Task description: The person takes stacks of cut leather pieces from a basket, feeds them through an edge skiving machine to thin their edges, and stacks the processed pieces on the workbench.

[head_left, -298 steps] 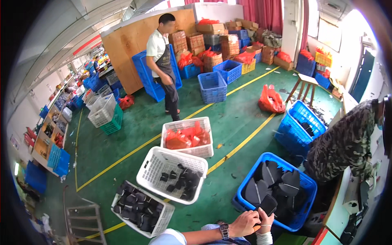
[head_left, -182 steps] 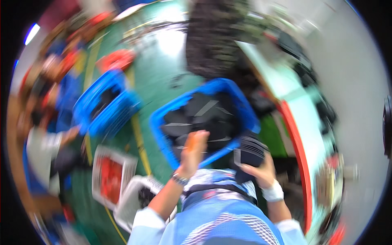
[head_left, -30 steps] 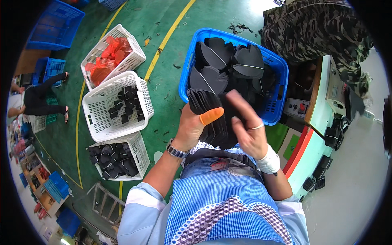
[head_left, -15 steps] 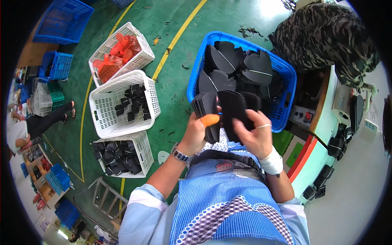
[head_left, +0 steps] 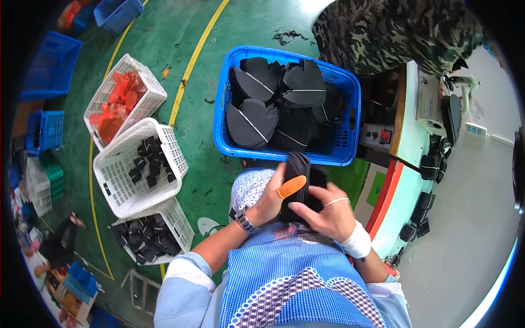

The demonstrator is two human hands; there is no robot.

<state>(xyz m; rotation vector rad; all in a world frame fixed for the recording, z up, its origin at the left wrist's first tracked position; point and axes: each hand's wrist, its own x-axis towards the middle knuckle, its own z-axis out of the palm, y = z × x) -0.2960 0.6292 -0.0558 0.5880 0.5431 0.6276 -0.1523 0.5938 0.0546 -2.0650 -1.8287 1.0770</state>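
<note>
Green painted floor (head_left: 197, 136) with yellow lines (head_left: 188, 68) carries a blue crate (head_left: 232, 145) of black fabric pieces and three white baskets (head_left: 117, 191) along its left side. Over the lap, just below the crate's near edge, the left hand (head_left: 268, 199) and right hand (head_left: 322, 216) both clamp a stack of black pieces (head_left: 301, 175).

Both hands cover the lower part of the stack of black pieces (head_left: 299, 177) — its count cannot be told. The left hand (head_left: 268, 199) hides its own palm. Small black parts in the white basket (head_left: 123, 186) are too small to identify — a camouflage-clad person (head_left: 394, 33) is cut off at the top edge.
</note>
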